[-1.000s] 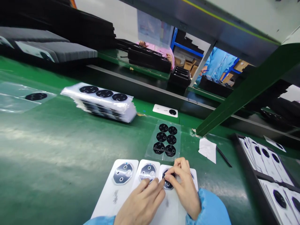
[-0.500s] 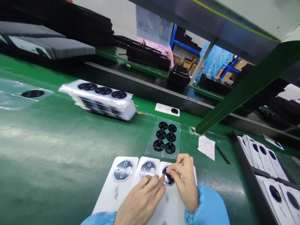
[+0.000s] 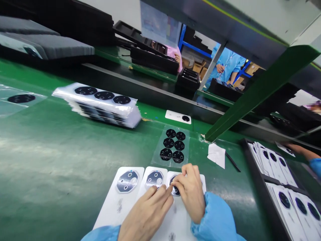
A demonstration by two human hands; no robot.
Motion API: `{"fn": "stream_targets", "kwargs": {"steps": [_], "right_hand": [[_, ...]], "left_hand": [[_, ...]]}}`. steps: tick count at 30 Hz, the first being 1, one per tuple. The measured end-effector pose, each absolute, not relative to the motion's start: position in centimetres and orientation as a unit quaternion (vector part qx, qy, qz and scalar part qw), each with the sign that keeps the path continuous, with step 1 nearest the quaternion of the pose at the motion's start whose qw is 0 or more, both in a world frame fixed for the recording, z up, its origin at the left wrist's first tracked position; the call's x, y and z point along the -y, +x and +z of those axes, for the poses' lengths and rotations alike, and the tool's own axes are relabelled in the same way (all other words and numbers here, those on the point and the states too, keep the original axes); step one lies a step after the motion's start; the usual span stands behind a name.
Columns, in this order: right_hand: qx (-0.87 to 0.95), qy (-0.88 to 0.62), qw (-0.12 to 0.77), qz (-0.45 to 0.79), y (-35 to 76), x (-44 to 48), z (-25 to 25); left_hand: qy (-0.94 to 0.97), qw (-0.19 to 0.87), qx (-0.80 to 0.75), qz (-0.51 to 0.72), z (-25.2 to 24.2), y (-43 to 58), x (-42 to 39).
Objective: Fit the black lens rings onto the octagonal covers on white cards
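Several white phone-back-shaped panels [image 3: 109, 209] lie side by side at the front of the bench. The two leftmost carry dark octagonal camera stickers [image 3: 127, 181] with ring holes. On the third panel, a black octagonal sticker [image 3: 176, 191] is partly hidden by my hands. My left hand [image 3: 147, 211] rests over the panels with its fingers stretched out, fingertips at the sticker's left edge. Thumb and forefinger of my right hand [image 3: 192, 192] pinch at the upper part of that sticker. Just beyond lies a clear sheet [image 3: 156, 157] bearing several black stickers [image 3: 169, 143].
Back left stands a stack of sticker sheets [image 3: 100, 105]. A single panel [image 3: 173, 115], white paper [image 3: 216, 156] and black pen [image 3: 233, 162] lie farther back. At right is a black tray [image 3: 254, 182] of panels, near another person's arm [image 3: 302, 151]. A green post [image 3: 260, 95] slants overhead.
My view has shifted slightly, while my hands stay at the same sticker. Another person's arm has appeared at the right, and a black tray is raised across the bench.
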State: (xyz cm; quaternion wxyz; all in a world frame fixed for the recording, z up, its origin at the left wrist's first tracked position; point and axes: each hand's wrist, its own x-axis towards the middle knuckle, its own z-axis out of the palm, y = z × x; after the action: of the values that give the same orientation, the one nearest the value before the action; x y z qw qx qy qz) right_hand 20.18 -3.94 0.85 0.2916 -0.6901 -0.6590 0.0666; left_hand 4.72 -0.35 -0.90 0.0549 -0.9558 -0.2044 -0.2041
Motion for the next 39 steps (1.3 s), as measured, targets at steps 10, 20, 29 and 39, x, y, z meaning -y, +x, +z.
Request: {"fn": "stream_targets", "kwargs": {"steps": [10,20,29,39], "right_hand": [[0.661,-0.689,0.289,0.063,20.27,3.66,0.99],[0.662,-0.691,0.290,0.029,20.67,3.74,1.07],[0.672,-0.676,0.303,0.019,20.41,3.79,0.93],[0.673,-0.676,0.300,0.017,20.40,3.76,0.66]], "left_hand": [[-0.947,0.049,0.202,-0.243,-0.93,4.80,0.32],[-0.948,0.052,0.195,-0.248,-0.88,4.74,0.38],[-0.952,0.067,0.200,-0.223,-0.98,4.78,0.36],[-0.948,0.055,0.192,-0.248,-0.93,4.83,0.22]]}}
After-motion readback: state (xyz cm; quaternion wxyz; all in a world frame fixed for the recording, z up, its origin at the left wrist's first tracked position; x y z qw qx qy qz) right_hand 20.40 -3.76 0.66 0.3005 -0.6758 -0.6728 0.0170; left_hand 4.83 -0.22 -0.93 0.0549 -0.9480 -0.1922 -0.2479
